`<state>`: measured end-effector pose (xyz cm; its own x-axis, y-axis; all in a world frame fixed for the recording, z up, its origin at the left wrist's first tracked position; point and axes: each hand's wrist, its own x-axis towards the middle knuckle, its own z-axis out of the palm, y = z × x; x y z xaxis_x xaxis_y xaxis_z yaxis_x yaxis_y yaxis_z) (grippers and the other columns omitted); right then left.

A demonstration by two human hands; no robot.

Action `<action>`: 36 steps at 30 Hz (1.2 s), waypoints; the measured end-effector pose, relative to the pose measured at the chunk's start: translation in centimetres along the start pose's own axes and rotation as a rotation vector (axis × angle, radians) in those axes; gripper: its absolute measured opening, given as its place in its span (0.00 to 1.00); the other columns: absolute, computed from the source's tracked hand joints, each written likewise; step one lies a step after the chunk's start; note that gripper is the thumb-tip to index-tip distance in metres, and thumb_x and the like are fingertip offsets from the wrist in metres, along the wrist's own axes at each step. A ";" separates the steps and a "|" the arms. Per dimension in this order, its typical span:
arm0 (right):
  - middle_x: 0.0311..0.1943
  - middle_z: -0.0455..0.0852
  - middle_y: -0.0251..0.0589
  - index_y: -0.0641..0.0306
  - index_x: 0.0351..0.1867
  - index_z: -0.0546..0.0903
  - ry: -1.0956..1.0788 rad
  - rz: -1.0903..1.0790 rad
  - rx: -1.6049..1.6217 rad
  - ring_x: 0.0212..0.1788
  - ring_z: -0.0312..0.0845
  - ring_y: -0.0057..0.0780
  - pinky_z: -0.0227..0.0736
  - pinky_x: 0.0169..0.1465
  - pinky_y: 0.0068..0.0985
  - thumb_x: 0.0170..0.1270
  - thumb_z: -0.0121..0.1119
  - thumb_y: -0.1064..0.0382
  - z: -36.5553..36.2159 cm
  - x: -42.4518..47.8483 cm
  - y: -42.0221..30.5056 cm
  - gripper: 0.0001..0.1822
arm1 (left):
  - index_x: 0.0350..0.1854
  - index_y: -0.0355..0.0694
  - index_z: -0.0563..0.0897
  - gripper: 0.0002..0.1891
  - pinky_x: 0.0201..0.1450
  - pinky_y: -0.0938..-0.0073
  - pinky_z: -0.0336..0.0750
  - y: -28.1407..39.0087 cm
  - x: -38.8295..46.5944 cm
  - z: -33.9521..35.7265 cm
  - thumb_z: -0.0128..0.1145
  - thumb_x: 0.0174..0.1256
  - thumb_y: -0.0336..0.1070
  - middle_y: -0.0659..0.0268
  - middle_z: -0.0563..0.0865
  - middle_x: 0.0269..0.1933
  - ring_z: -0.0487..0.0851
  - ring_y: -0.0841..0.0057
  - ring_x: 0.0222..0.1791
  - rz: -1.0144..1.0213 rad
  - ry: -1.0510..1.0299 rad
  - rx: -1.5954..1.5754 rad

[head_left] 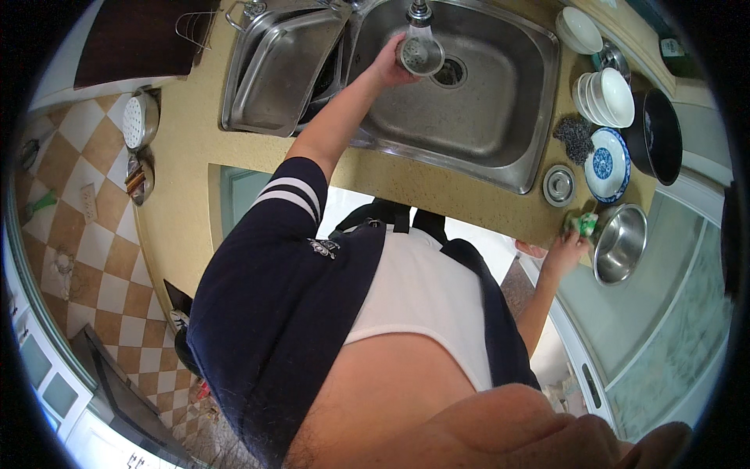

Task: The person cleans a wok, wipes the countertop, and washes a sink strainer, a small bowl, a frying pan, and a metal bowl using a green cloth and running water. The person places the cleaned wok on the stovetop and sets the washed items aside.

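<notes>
My left hand [394,63] holds a round metal-looking cup [422,56] over the sink, its mouth facing up. Water runs into it from the faucet [419,13] just above. At the counter's right front, my right hand [565,253] grips a small green and white cloth or sponge [581,224], close beside a stainless steel bowl [621,245]. A round metal lid [559,186] lies on the counter above that hand. Farther up are a blue and white plate [607,165] and a dark steel-wool scourer [574,138].
Stacked white bowls [612,98] and a black pot [653,136] stand right of the sink basin [457,117]. More white bowls [579,30] sit at the back. A metal tray [269,88] leans in the left basin. A wire rack [196,29] is at the upper left.
</notes>
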<state>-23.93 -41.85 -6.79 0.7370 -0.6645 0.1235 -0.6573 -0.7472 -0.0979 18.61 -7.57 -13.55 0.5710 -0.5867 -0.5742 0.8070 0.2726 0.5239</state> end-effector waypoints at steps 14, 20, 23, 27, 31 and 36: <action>0.47 0.73 0.44 0.61 0.50 0.72 -0.212 -0.589 1.022 0.50 0.73 0.37 0.70 0.53 0.29 0.49 0.60 0.71 -2.5 10.7 -26.5 0.23 | 0.51 0.48 0.77 0.27 0.53 0.59 0.73 0.0 2.3 1.3 0.43 0.62 0.63 0.67 0.79 0.51 0.77 0.69 0.52 -0.012 -0.012 0.083; 0.48 0.76 0.41 0.57 0.47 0.75 0.037 -1.112 0.443 0.50 0.74 0.39 0.75 0.47 0.34 0.51 0.55 0.68 4.8 15.3 -36.5 0.18 | 0.50 0.49 0.77 0.22 0.49 0.59 0.76 1.0 3.3 0.8 0.39 0.66 0.58 0.68 0.80 0.49 0.79 0.71 0.49 -0.023 0.028 0.035; 0.45 0.78 0.39 0.57 0.44 0.76 0.064 -1.134 0.329 0.49 0.75 0.37 0.76 0.44 0.34 0.54 0.51 0.67 8.1 16.7 -37.6 0.14 | 0.50 0.49 0.76 0.20 0.47 0.61 0.77 2.6 1.6 2.8 0.40 0.67 0.54 0.68 0.81 0.48 0.79 0.71 0.49 0.067 0.093 0.092; 0.37 0.81 0.40 0.60 0.42 0.76 -0.211 -0.962 0.407 0.40 0.79 0.37 0.75 0.39 0.34 0.57 0.50 0.66 9.6 17.1 -38.5 0.11 | 0.50 0.47 0.76 0.17 0.46 0.64 0.77 2.9 1.8 2.3 0.42 0.68 0.49 0.67 0.81 0.48 0.79 0.72 0.49 0.119 0.106 0.269; 0.29 0.81 0.39 0.60 0.38 0.75 -0.731 -0.318 1.108 0.27 0.77 0.35 0.71 0.30 0.30 0.63 0.47 0.63 13.3 17.4 -38.4 0.07 | 0.54 0.44 0.74 0.19 0.46 0.68 0.76 2.0 2.7 2.7 0.44 0.68 0.49 0.66 0.80 0.48 0.79 0.73 0.48 0.302 0.043 0.444; 0.33 0.79 0.41 0.60 0.41 0.75 -1.282 0.487 2.017 0.31 0.75 0.32 0.69 0.31 0.28 0.61 0.49 0.65 11.6 15.3 -37.8 0.08 | 0.56 0.45 0.75 0.21 0.45 0.73 0.74 2.4 3.7 2.5 0.50 0.65 0.51 0.69 0.80 0.49 0.78 0.76 0.48 0.358 -0.206 0.441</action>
<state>13.99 -23.89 -12.63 0.8444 0.1763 -0.5058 -0.4234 0.7981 -0.4287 22.29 -10.97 -12.83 0.7190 -0.6645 -0.2037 0.4064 0.1642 0.8988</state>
